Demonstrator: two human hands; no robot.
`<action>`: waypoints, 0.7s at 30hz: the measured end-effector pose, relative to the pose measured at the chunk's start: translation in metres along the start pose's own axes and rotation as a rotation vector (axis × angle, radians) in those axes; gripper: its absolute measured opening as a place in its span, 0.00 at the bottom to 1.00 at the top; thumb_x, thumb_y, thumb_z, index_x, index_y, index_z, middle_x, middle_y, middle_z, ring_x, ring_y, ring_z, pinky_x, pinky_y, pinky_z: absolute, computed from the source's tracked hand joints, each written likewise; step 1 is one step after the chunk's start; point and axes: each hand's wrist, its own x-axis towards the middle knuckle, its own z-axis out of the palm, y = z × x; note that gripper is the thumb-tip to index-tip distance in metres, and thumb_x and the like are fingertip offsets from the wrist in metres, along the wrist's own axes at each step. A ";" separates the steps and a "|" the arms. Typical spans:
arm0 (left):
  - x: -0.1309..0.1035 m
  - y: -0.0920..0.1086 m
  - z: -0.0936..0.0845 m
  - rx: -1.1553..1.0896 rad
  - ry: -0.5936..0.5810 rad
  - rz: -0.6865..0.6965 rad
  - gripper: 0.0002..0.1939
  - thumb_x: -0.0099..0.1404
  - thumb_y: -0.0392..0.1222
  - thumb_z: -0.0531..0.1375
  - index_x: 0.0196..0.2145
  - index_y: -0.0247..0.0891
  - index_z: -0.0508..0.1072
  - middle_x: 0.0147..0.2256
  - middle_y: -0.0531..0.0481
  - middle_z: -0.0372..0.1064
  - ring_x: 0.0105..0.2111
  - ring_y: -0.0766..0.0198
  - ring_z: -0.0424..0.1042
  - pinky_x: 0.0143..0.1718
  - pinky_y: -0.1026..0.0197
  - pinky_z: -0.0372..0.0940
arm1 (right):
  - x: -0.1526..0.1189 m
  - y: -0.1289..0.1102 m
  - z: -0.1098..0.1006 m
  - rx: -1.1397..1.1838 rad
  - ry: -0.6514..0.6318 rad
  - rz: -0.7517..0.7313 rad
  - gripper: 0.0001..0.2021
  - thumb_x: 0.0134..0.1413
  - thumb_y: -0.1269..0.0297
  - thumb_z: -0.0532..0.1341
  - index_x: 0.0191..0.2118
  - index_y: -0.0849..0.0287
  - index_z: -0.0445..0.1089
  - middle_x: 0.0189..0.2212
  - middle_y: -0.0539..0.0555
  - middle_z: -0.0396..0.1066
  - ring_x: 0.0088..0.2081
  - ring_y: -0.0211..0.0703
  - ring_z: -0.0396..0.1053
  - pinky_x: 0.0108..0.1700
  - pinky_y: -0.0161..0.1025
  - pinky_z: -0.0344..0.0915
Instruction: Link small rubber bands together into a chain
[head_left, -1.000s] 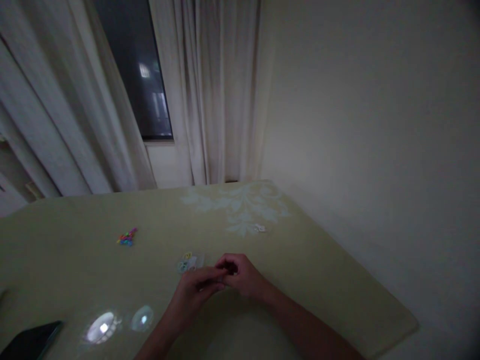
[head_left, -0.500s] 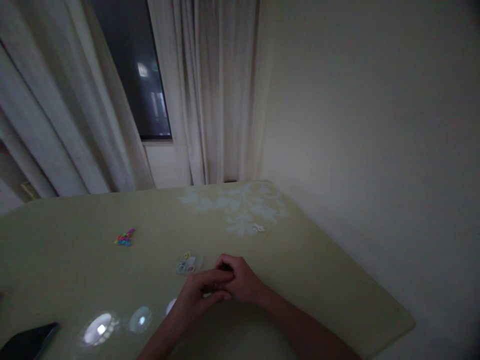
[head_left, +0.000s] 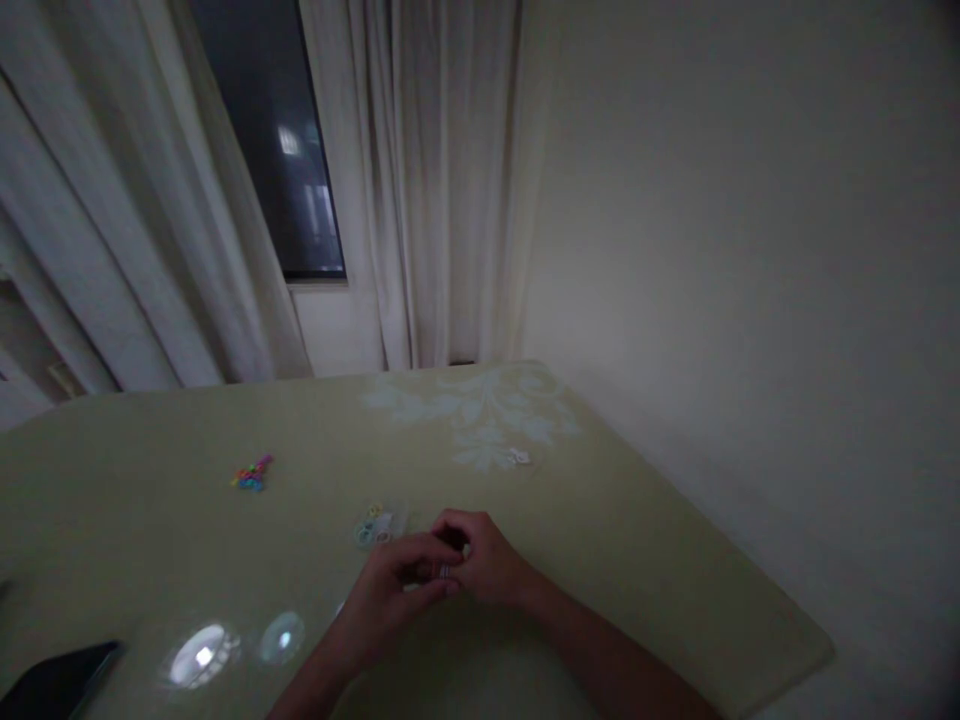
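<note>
My left hand [head_left: 394, 590] and my right hand [head_left: 487, 565] meet above the near middle of the table. The left thumb and fingers close around the fingertips of the right hand. Between them show thin light and reddish bands [head_left: 444, 571], which look like small hair ties around a finger. A tiny pale thing [head_left: 466, 550] peeks out from the curled right fingers; its kind is too small to make out. Just beyond the left hand lies a clear packet [head_left: 382, 525] with several pastel rings, like hair ties, in or on it.
On the pale green table [head_left: 637, 560], a pile of small bright-coloured pieces [head_left: 253, 473] lies left of the packet. A small white item [head_left: 519, 456] is farther right. A dark flat device [head_left: 60, 680] sits at the near left. Wall and curtains [head_left: 450, 200] border the table.
The fingers have shifted slightly, so the thin bands and the tiny pale thing show more plainly between my hands. The things on the table have stayed put.
</note>
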 end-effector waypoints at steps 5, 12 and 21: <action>0.001 0.007 -0.002 0.017 -0.007 -0.041 0.10 0.57 0.45 0.74 0.36 0.41 0.86 0.33 0.47 0.81 0.32 0.60 0.77 0.35 0.64 0.71 | 0.000 -0.003 -0.002 0.000 -0.021 -0.013 0.12 0.43 0.62 0.74 0.36 0.60 0.79 0.27 0.48 0.74 0.29 0.38 0.65 0.33 0.34 0.63; -0.001 0.008 -0.008 0.014 -0.009 -0.037 0.11 0.56 0.45 0.74 0.37 0.39 0.85 0.33 0.46 0.81 0.33 0.59 0.78 0.36 0.62 0.73 | 0.000 -0.006 -0.004 -0.056 -0.034 -0.045 0.13 0.46 0.58 0.74 0.38 0.60 0.80 0.26 0.48 0.73 0.28 0.37 0.64 0.33 0.34 0.61; -0.003 0.003 -0.008 0.001 -0.038 0.025 0.13 0.59 0.43 0.72 0.43 0.41 0.84 0.42 0.43 0.82 0.42 0.55 0.81 0.43 0.59 0.76 | -0.001 -0.006 -0.006 -0.056 -0.061 -0.052 0.12 0.48 0.61 0.74 0.39 0.60 0.80 0.29 0.49 0.74 0.30 0.37 0.66 0.34 0.34 0.62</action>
